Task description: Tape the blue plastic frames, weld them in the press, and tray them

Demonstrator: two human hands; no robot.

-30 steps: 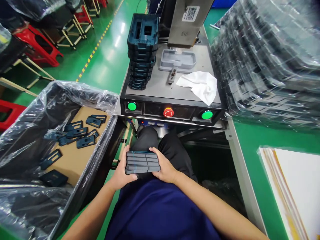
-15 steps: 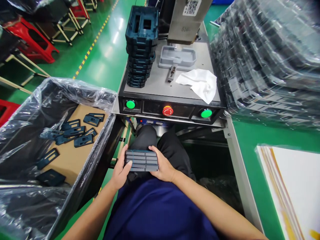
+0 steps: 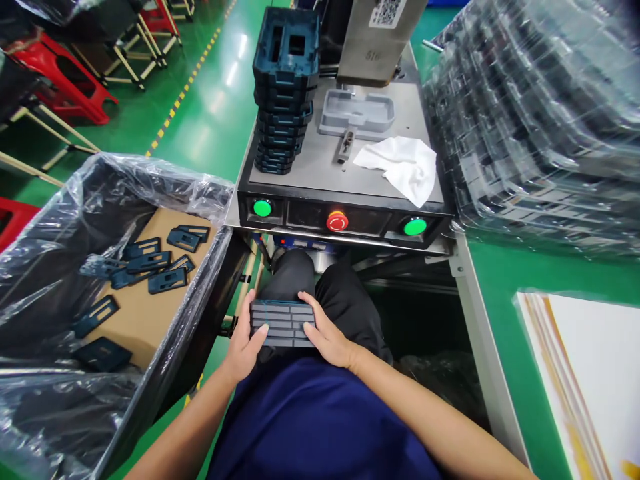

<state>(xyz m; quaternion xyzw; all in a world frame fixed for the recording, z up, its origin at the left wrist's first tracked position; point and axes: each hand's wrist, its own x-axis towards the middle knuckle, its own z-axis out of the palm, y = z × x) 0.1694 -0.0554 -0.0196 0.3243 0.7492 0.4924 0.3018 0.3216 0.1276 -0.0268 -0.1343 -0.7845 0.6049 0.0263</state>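
Over my lap I hold a dark, ribbed rectangular plastic housing (image 3: 281, 325) with both hands. My left hand (image 3: 245, 343) grips its left end, thumb on the ribbed face. Round the right end is my right hand (image 3: 327, 337), its thumb also resting on the ribs. The fingers behind the piece are partly hidden. Ahead, on the metal machine table, a tall stack of dark plastic housings (image 3: 286, 73) stands at the left. To its right lies a grey tray-shaped fixture (image 3: 357, 113), with a white cloth (image 3: 400, 167) in front of it.
The machine's front panel carries two green buttons (image 3: 263, 208) and a red emergency stop (image 3: 337, 221). At left, a plastic-lined bin (image 3: 193, 190) holds several dark parts (image 3: 167, 280). Plastic-wrapped trays (image 3: 540, 133) are piled at right, with white sheets (image 3: 590, 360) nearer me.
My right thumb has come round onto the ribbed face of the housing. Both hands keep their hold, and the view has shifted slightly.
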